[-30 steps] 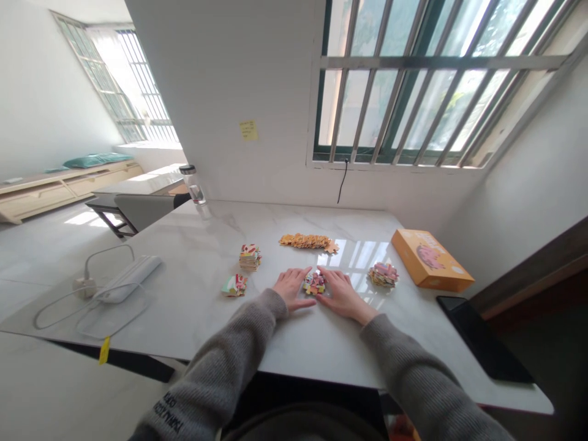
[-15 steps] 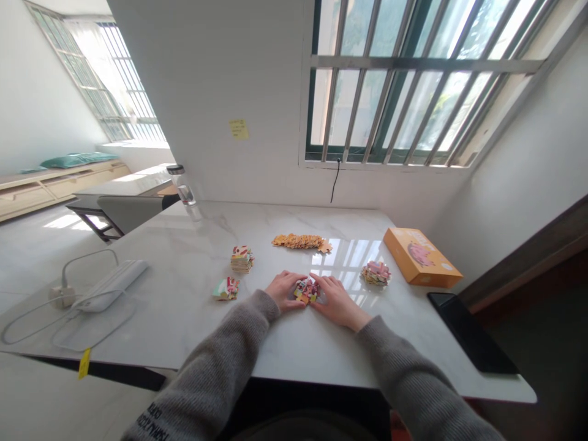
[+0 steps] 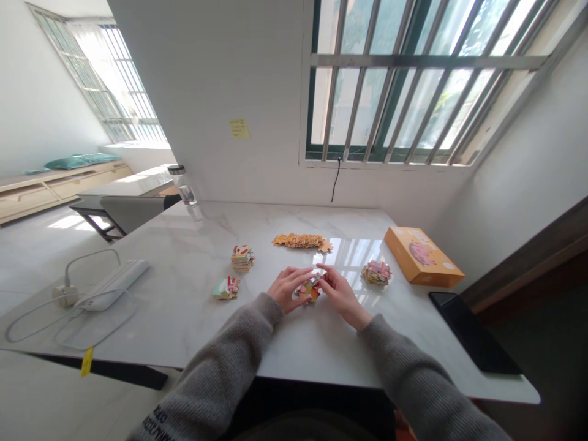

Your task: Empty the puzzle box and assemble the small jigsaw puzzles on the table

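Observation:
On the white marbled table, a small stack of colourful jigsaw puzzle pieces (image 3: 313,293) sits between my hands. My left hand (image 3: 288,290) curves round its left side, thumb at the front and fingers reaching over the back. At the right edge, my right hand (image 3: 340,296) has its thumb and bent fingers on the pieces, with the index finger raised. The fingers partly cover the stack. To the left are a taller stack of puzzle pieces (image 3: 242,260) and a lower one (image 3: 226,288). Another pile of puzzle pieces (image 3: 376,273) lies to the right.
Behind my hands runs a row of orange puzzle pieces (image 3: 301,241). An orange box (image 3: 423,257) and a black tablet or phone (image 3: 473,334) lie at the right. A white power strip (image 3: 114,285) with cables is at the left, a clear bottle (image 3: 184,187) at the far left corner.
My left fingers have stretched further over the top of the stack. My right hand has drawn its fingers in, with the index finger lifted.

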Motion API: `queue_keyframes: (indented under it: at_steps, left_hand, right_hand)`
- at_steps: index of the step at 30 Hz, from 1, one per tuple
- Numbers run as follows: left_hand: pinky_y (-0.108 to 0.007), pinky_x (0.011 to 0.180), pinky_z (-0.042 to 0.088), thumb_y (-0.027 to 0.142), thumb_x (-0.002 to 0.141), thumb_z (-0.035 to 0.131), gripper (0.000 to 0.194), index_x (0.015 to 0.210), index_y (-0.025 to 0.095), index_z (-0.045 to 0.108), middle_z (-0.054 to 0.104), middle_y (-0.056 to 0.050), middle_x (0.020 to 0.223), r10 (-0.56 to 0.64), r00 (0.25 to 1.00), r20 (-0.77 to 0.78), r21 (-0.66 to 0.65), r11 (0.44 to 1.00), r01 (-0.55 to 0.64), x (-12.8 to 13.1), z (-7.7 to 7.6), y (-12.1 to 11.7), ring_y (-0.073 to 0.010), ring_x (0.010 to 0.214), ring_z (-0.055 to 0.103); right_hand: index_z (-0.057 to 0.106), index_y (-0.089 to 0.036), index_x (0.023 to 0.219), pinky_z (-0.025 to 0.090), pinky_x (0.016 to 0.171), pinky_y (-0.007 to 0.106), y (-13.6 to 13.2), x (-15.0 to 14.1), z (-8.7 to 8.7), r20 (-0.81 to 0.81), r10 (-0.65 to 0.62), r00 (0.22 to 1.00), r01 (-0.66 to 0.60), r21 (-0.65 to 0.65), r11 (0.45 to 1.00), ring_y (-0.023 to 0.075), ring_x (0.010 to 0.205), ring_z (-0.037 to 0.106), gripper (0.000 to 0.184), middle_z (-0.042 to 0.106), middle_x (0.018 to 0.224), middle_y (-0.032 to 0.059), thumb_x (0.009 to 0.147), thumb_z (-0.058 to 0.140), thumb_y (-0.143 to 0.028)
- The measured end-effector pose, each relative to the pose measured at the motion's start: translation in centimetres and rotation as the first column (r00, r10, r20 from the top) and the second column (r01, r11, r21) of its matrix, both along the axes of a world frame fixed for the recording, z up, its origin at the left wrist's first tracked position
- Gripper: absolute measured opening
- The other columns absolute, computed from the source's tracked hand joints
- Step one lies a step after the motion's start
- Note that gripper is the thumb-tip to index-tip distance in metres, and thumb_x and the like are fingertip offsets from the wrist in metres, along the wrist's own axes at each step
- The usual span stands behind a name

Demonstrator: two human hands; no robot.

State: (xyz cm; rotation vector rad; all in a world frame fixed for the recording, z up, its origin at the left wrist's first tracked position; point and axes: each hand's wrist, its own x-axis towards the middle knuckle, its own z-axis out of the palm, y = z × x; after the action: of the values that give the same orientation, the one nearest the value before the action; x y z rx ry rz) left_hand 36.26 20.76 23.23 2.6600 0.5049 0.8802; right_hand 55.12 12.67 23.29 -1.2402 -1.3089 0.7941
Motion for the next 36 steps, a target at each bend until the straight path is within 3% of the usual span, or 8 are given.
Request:
queue_keyframes:
  at_steps: [3, 9, 14, 20, 24, 27, 31, 36]
  left_hand:
    - [-0.046, 0.104, 0.044, 0.03, 0.091, 0.058, 0.041, 0.131, 0.025, 0.058, 0.061, -0.01, 0.131, 0.073, 0.996, 0.047, -0.01, 0.997, -0.072, -0.2, 0.3, -0.1, -0.0269, 0.118, 0.054]
    - [-0.044, 0.097, 0.049, 0.035, 0.08, 0.072, 0.051, 0.127, 0.022, 0.06, 0.065, -0.01, 0.116, 0.01, 0.991, 0.136, 0.049, 0.999, -0.017, 0.2, -0.2, -0.1, -0.0266, 0.106, 0.057]
    - [-0.044, 0.095, 0.05, 0.029, 0.083, 0.07, 0.04, 0.122, 0.022, 0.061, 0.067, -0.009, 0.113, -0.018, 0.975, 0.22, 0.023, 1.0, 0.013, 0.2, -0.1, 0.0, -0.0254, 0.103, 0.058]
    - [-0.044, 0.097, 0.049, 0.029, 0.084, 0.07, 0.038, 0.12, 0.023, 0.06, 0.068, -0.008, 0.115, -0.058, 0.97, 0.236, -0.04, 0.997, 0.069, 0.3, -0.2, 0.0, -0.025, 0.107, 0.06]
    - [-0.047, 0.104, 0.045, 0.028, 0.081, 0.071, 0.053, 0.131, 0.022, 0.054, 0.059, -0.012, 0.133, -0.031, 0.986, 0.165, -0.051, 0.998, 0.04, 0.1, -0.7, 0.4, -0.0278, 0.117, 0.055]
    - [-0.047, 0.1, 0.047, 0.026, 0.084, 0.066, 0.038, 0.121, 0.02, 0.061, 0.062, -0.011, 0.122, 0.021, 0.994, 0.111, -0.037, 0.999, -0.017, 0.0, -0.9, 0.6, -0.0273, 0.11, 0.056]
    - [-0.045, 0.094, 0.05, 0.023, 0.085, 0.062, 0.024, 0.108, 0.019, 0.066, 0.065, -0.01, 0.107, 0.034, 0.997, 0.065, -0.024, 0.999, -0.033, 0.0, -0.9, 0.6, -0.0259, 0.101, 0.057]
    - [-0.044, 0.092, 0.05, 0.024, 0.086, 0.059, 0.023, 0.107, 0.018, 0.067, 0.065, -0.01, 0.105, 0.029, 1.0, 0.001, -0.049, 0.998, -0.029, -0.1, -1.0, 0.9, -0.0257, 0.099, 0.057]
  right_hand:
    - [0.056, -0.018, 0.128, 0.049, 0.066, 0.029, -0.2, 0.0, 0.1, -0.044, -0.06, 0.997, 0.06, 0.004, 0.998, 0.0145, 0.067, 0.054, 0.047, 0.054, 0.074, -0.0033, 0.087, 0.061, -0.042]
    - [0.061, -0.019, 0.12, 0.054, 0.069, 0.032, -0.5, -0.2, 0.2, -0.005, -0.01, 1.0, 0.01, -0.013, 1.0, 0.0169, 0.074, 0.061, 0.039, 0.062, 0.082, 0.0013, 0.091, 0.06, -0.045]
    - [0.058, -0.025, 0.132, 0.055, 0.085, 0.041, -1.3, 0.9, 1.1, 0.383, -0.011, 0.924, -0.07, 0.198, 0.978, 0.0246, 0.107, 0.06, 0.043, 0.057, 0.126, 0.012, 0.091, 0.063, -0.037]
    - [0.06, -0.03, 0.129, 0.05, 0.098, 0.046, -1.9, 2.5, 1.9, 0.609, -0.102, 0.787, -0.155, 0.355, 0.922, 0.0267, 0.111, 0.056, 0.038, 0.065, 0.117, 0.0086, 0.091, 0.066, -0.033]
    - [0.062, -0.028, 0.126, 0.049, 0.095, 0.047, -2.1, 6.7, 2.8, 0.618, -0.329, 0.714, 0.018, 0.454, 0.891, 0.0283, 0.108, 0.057, 0.035, 0.067, 0.115, 0.009, 0.092, 0.064, -0.037]
    - [0.066, -0.024, 0.118, 0.048, 0.093, 0.048, -2.8, 11.9, 2.7, 0.56, -0.549, 0.621, 0.273, 0.501, 0.821, 0.03, 0.105, 0.057, 0.033, 0.068, 0.112, 0.0114, 0.092, 0.061, -0.044]
    - [0.067, -0.022, 0.105, 0.047, 0.09, 0.046, -4.0, 17.7, 1.4, 0.631, -0.546, 0.551, 0.376, 0.397, 0.837, 0.0291, 0.097, 0.059, 0.034, 0.069, 0.099, 0.01, 0.09, 0.059, -0.051]
    - [0.066, -0.021, 0.099, 0.046, 0.09, 0.045, -4.2, 19.2, 0.3, 0.655, -0.524, 0.545, 0.393, 0.353, 0.849, 0.0282, 0.096, 0.059, 0.031, 0.069, 0.099, 0.01, 0.09, 0.057, -0.049]
